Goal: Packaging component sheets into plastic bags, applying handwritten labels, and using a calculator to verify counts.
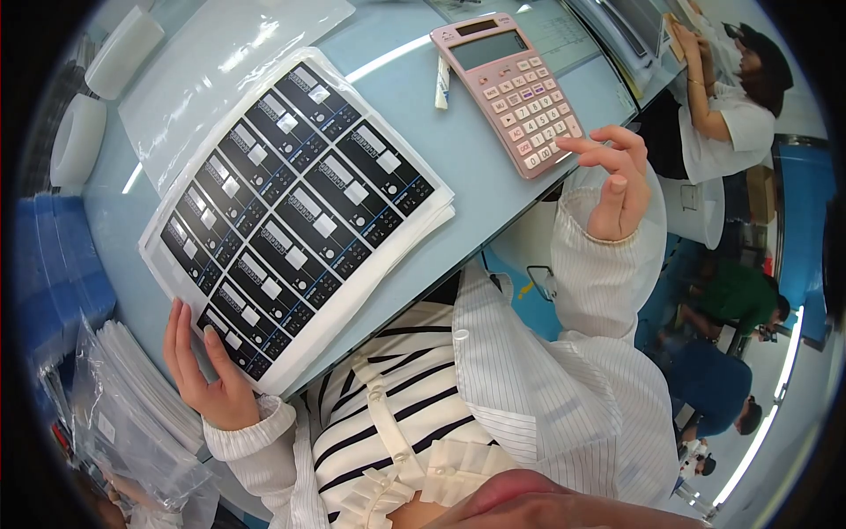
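Observation:
A stack of white sheets point(295, 212), printed with rows of black rectangular panel labels, lies on the pale blue table point(476, 167). My left hand point(207, 366) rests on the stack's near corner, thumb on top and fingers along the edge. My right hand point(612, 176) hovers by the near edge of a pink calculator point(511, 88), fingers curled and apart, holding nothing. Both wrists show white striped sleeves.
A clear plastic sleeve point(229, 62) lies beyond the stack. A small white tube point(442, 84) sits left of the calculator. White trays point(79, 132) and blue bins point(53, 264) stand at the left, with bagged sheets point(132, 406) below. Other people work at the right.

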The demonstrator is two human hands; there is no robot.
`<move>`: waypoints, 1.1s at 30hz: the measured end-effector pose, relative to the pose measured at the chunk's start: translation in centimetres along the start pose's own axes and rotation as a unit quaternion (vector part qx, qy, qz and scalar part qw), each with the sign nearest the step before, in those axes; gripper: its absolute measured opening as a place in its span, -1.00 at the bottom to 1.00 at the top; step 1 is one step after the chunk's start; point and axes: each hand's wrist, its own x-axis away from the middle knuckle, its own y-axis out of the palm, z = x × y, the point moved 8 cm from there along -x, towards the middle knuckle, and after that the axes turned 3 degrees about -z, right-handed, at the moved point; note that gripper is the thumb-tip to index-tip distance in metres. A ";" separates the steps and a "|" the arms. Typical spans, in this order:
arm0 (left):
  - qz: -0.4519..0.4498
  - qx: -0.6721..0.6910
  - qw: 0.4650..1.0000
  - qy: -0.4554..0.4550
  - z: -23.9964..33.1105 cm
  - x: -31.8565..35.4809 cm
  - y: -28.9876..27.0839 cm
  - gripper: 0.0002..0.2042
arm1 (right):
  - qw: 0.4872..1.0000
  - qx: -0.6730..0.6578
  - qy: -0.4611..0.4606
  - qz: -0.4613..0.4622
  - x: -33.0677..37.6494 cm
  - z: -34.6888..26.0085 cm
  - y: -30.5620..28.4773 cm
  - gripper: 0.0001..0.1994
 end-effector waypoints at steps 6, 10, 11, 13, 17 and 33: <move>-0.002 0.000 1.000 0.004 0.0 -0.1 0.2 -0.70 | 0.997 0.057 -0.020 -0.052 -0.1 -0.5 1.8 -0.50; -0.003 -0.006 1.000 0.003 -0.1 0.0 0.0 -0.70 | 0.999 0.029 -0.031 -0.016 0.4 -0.1 0.6 -0.52; -0.003 -0.005 1.000 0.003 -0.2 0.0 0.0 -0.70 | 0.999 0.024 -0.042 -0.013 0.6 -0.3 0.4 -0.53; -0.001 0.003 1.000 0.004 -0.2 -0.1 0.1 -0.70 | 0.998 0.034 -0.041 -0.031 0.5 -0.7 0.7 -0.53; -0.002 -0.004 1.000 0.002 -0.2 -0.1 0.1 -0.70 | 1.000 0.002 -0.017 0.016 0.1 0.0 -0.2 -0.53; -0.005 0.007 1.000 -0.002 -0.3 0.0 0.0 -0.71 | 0.998 0.006 -0.009 0.066 -2.4 2.7 0.0 -0.49</move>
